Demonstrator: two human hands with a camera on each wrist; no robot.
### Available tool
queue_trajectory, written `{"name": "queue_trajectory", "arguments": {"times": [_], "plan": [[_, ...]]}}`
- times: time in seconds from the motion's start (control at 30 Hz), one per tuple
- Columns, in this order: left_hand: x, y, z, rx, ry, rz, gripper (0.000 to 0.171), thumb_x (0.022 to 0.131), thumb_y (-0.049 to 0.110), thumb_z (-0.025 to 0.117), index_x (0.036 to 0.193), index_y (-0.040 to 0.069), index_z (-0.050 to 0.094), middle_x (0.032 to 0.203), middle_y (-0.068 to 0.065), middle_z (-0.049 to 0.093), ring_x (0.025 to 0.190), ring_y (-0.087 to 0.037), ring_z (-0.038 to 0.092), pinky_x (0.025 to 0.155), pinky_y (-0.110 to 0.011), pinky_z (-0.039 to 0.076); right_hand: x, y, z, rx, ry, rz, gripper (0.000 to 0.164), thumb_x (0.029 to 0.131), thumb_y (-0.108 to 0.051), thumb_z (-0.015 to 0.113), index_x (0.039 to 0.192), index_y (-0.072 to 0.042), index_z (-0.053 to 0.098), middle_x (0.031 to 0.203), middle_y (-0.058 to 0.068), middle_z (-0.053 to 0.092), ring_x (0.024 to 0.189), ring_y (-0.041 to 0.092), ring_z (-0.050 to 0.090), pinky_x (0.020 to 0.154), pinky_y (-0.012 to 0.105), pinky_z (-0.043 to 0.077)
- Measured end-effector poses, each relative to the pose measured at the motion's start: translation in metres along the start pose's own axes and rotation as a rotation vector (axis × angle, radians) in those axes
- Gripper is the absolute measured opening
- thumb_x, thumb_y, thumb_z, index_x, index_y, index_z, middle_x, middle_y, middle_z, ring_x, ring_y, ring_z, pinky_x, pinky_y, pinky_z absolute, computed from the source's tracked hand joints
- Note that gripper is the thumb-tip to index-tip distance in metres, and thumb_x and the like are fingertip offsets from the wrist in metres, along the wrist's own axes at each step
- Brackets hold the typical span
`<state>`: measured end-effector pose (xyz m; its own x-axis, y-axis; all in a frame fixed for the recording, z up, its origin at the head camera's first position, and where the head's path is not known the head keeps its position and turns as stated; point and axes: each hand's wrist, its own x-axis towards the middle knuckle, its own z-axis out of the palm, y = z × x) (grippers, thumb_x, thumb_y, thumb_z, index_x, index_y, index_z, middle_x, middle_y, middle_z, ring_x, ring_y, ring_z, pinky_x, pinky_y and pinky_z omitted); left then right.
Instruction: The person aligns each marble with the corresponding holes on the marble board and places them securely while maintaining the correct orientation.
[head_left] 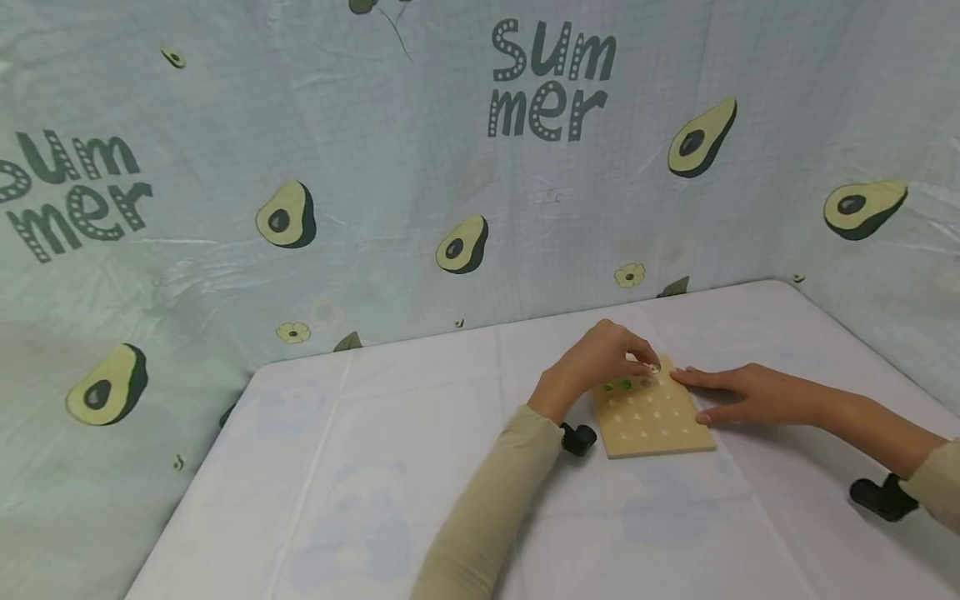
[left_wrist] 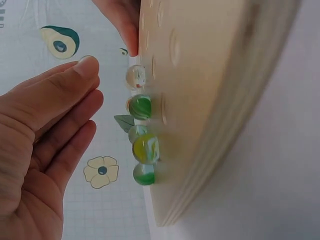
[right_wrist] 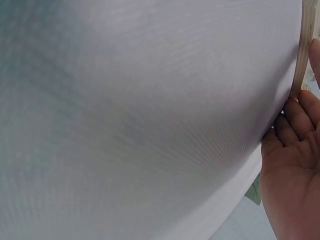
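Observation:
My left hand (head_left: 606, 354) is bent over the back of a pale wooden board (head_left: 656, 427) with rows of shallow hollows. Its thumb and index finger pinch a clear glass marble (head_left: 655, 368), hidden behind the thumb in the left wrist view. Several marbles sit on the board below these fingers, among them a yellow one (left_wrist: 146, 148), a green swirled one (left_wrist: 140, 107) and a clear one (left_wrist: 135, 77). On the board's right side, the extended fingers of my right hand (head_left: 757, 393) rest against the edge.
The board lies on a table (head_left: 390, 450) under a white cloth with faint pale blue prints. Behind the table hangs a sheet (head_left: 375, 167) printed with avocados and lettering. Each wrist carries a black camera mount, such as the left one (head_left: 578, 439).

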<state>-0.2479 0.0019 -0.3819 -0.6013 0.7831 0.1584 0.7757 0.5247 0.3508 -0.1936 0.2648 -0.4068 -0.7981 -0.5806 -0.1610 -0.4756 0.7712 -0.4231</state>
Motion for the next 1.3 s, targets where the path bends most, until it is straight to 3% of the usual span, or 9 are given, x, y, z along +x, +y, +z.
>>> {"name": "queue_trajectory", "arguments": {"times": [0.4, 0.8, 1.3], "plan": [[0.018, 0.003, 0.006, 0.01, -0.067, -0.065, 0.02, 0.091, 0.022, 0.077, 0.111, 0.02, 0.081, 0.103, 0.011, 0.076, 0.087, 0.006, 0.061, 0.074, -0.006, 0.043, -0.001, -0.001, -0.004, -0.006, 0.021, -0.015, 0.078, 0.09, -0.06, 0.067, 0.154, -0.018, 0.047, 0.153, 0.022, 0.045, 0.136, 0.046, 0.048, 0.1, 0.059, 0.047], [0.021, 0.007, 0.01, -0.036, -0.082, -0.101, 0.02, 0.091, 0.019, 0.077, 0.11, 0.019, 0.082, 0.103, 0.011, 0.076, 0.086, 0.005, 0.059, 0.071, -0.007, 0.045, 0.001, 0.0, -0.004, -0.001, 0.018, -0.003, 0.079, 0.091, -0.06, 0.067, 0.154, -0.017, 0.047, 0.152, 0.023, 0.045, 0.135, 0.047, 0.047, 0.1, 0.06, 0.047], [0.022, 0.01, 0.013, 0.005, -0.1, -0.1, 0.019, 0.091, 0.019, 0.076, 0.11, 0.02, 0.082, 0.103, 0.012, 0.076, 0.084, 0.006, 0.059, 0.071, -0.006, 0.045, -0.001, 0.0, -0.003, 0.002, 0.025, -0.018, 0.079, 0.09, -0.061, 0.067, 0.154, -0.018, 0.047, 0.152, 0.021, 0.046, 0.136, 0.045, 0.048, 0.1, 0.058, 0.047]]}}
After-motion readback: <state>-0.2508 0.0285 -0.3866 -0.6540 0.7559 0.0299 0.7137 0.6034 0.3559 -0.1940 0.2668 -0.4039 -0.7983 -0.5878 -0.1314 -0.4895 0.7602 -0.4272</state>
